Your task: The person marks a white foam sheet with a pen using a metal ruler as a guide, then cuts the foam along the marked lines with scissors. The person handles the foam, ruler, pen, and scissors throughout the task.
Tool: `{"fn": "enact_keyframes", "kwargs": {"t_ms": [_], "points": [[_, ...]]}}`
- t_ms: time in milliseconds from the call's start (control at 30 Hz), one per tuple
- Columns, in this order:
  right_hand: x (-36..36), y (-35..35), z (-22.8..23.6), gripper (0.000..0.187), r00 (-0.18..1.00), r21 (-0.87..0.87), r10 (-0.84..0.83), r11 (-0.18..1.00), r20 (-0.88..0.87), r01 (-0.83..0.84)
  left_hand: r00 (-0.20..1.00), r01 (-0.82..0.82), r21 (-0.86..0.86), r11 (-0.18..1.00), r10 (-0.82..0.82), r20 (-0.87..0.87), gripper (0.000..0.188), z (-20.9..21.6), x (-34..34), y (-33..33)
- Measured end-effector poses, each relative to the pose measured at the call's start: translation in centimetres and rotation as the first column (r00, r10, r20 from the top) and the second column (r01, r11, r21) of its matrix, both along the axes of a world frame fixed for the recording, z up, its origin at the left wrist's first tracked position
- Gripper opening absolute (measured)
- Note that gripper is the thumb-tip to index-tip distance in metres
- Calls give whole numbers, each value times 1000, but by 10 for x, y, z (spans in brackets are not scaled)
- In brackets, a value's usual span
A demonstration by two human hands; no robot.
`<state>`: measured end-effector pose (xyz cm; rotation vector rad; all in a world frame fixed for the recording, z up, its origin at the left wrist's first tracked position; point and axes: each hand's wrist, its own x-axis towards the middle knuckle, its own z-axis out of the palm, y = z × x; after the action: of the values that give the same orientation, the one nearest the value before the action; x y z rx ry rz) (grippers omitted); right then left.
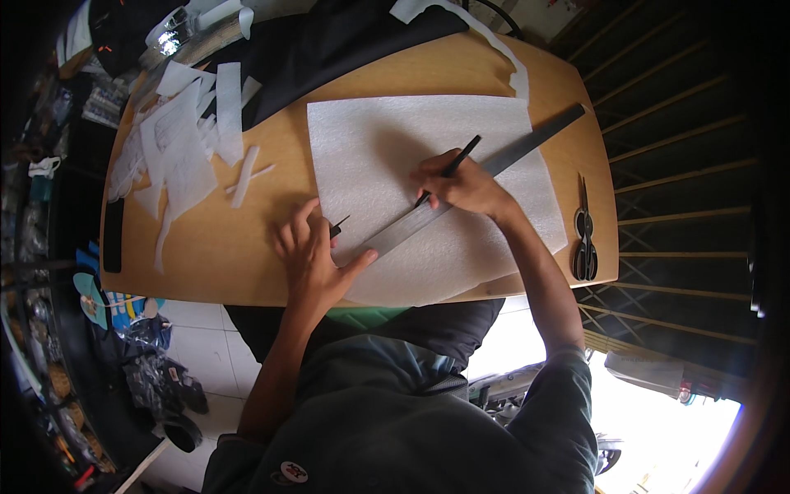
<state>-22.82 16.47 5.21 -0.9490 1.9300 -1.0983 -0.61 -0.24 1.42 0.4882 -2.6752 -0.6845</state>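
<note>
Right hand, head view: fingers closed around a black pen, writing grip, upper end of pen leaning toward the desk's far right corner. Pen tip meets the sheet at or just beside the ruler; exact contact too small to tell.

Left hand: fingers spread wide, thumb on the ruler's near-left end. Black tool with a thin tip shows between thumb and forefinger; cannot tell whether it is gripped or merely lies there.

White sheet lies flat on the desk, centre to right, reaching the near edge. Ruler crosses it diagonally, far end past the sheet toward the desk's far right corner.

Step in hand (judgement): marking a line along the ruler. Next move likely calls for firm thumb pressure so the ruler does not pivot, and the pen run close against its edge.

Also noted: scissors by the right edge, near the near right corner; white scraps toward the far left corner; black cloth along the far edge.
</note>
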Motion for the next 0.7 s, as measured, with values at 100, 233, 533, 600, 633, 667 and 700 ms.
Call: {"fn": "enact_keyframes", "kwargs": {"t_ms": [100,233,533,600,633,667,700], "points": [[-24,16,17,28,988,118,-148,981,-47,153,998,16,-10,1000,-15,58,75,2,1,-1],[-65,43,22,33,965,193,-236,947,-117,255,993,19,-1,1000,-18,120,84,2,1,-1],[-182,133,0,30,860,39,-485,867,-157,496,995,-15,88,996,6,104,73,1,-2,3],[-192,141,4,28,789,3,-543,823,-286,567,995,3,50,999,-8,104,79,0,-2,2],[-188,135,16,28,728,7,-566,788,-387,616,994,-3,43,999,-2,110,79,1,0,1],[-185,130,24,28,656,5,-578,749,-485,663,993,-10,37,999,6,115,79,2,1,0],[-182,127,22,27,667,-83,-624,752,-406,653,993,-4,31,1000,0,117,79,3,3,-1]]}}
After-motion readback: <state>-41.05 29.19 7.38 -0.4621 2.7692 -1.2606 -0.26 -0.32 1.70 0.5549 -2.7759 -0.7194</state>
